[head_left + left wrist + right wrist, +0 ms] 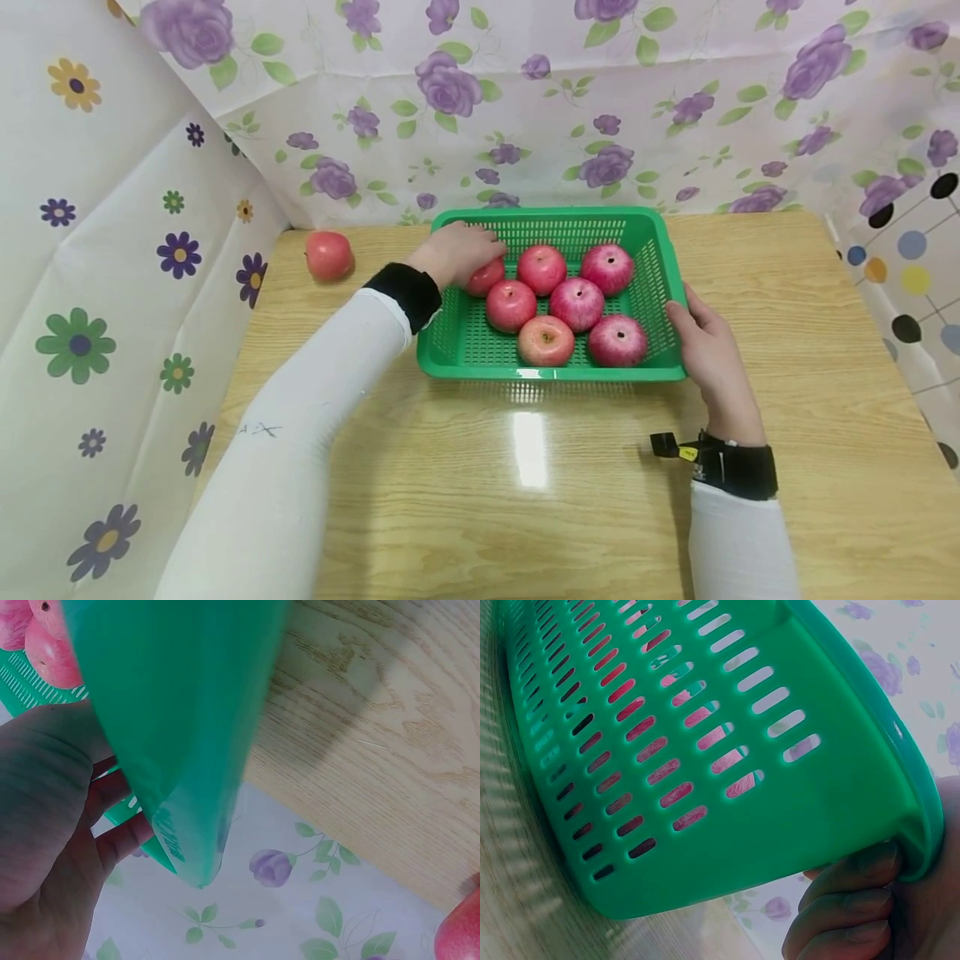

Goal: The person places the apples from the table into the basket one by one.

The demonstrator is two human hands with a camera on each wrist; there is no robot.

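Observation:
A green plastic basket (480, 372) with slotted walls stands on the table, holding several red and pink apples. My left hand (461, 252) reaches over its left side and holds an apple (486, 279) in the back left corner. In the left wrist view, the basket's rim (180, 712) hides the fingertips and that apple. My right hand (708, 354) grips the basket's right edge, thumb on the rim. Curled fingers (847, 900) show under that rim in the right wrist view. Another red apple (329, 256) lies on the table, left of the basket.
The wooden table (480, 517) meets a purple-flowered cloth (525, 108) close behind the basket. Another flowered cloth (112, 275) rises along the left side. At the right hangs a dotted cloth (911, 275).

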